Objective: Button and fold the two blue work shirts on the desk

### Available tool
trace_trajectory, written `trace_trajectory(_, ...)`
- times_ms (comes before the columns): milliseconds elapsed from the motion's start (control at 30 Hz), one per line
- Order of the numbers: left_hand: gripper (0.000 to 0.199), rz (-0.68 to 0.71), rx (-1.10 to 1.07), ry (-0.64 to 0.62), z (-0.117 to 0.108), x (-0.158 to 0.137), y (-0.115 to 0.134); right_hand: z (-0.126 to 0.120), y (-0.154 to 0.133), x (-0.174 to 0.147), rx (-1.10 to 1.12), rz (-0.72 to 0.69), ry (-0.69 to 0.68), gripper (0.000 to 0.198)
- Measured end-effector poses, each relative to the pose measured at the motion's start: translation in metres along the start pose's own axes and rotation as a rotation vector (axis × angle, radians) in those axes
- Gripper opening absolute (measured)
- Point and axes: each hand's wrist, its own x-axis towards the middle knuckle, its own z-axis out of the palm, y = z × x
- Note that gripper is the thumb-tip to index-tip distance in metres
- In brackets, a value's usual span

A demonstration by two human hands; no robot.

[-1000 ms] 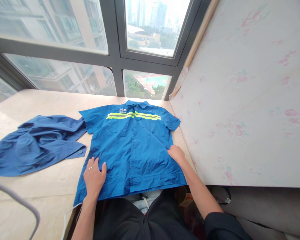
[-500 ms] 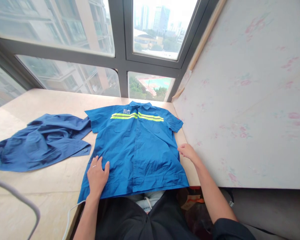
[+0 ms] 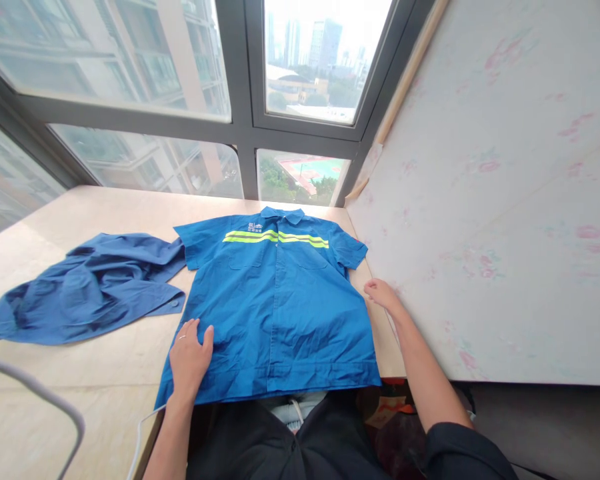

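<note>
While the left hand point(image 3: 191, 360) lies on the lower left of the blue shirt point(image 3: 310, 307), fingers slightly spread, the right hand point(image 3: 381, 295) is at the shirt's right edge, fingers curled; can't tell if they pinch any cloth. Shirt is front up on the pale table point(image 3: 105, 373), collar toward the window point(image 3: 245, 130). Second blue garment point(image 3: 93, 293) sits crumpled by the left-side sleeve.

Probably a home: floral wall point(image 3: 505, 200) beside large windows point(image 3: 243, 127).
</note>
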Motion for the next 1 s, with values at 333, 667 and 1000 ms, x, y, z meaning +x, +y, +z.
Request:
trace_trajectory(333, 0.074, -0.163, 0.033, -0.168, -0.009, 0.027, -0.005, 0.031, -0.061, 0.045, -0.073, -0.141, 0.073, 0.036)
trace_trajectory(667, 0.062, -0.116, 0.156, -0.151, -0.011, 0.003, 0.012, 0.040, -0.073, 0.060, -0.072, -0.079, 0.153, 0.020)
trace_trajectory(1000, 0.062, -0.105, 0.134, -0.081, -0.008, -0.003, 0.014, 0.019, -0.057, 0.076, 0.254, -0.075, 0.239, 0.035)
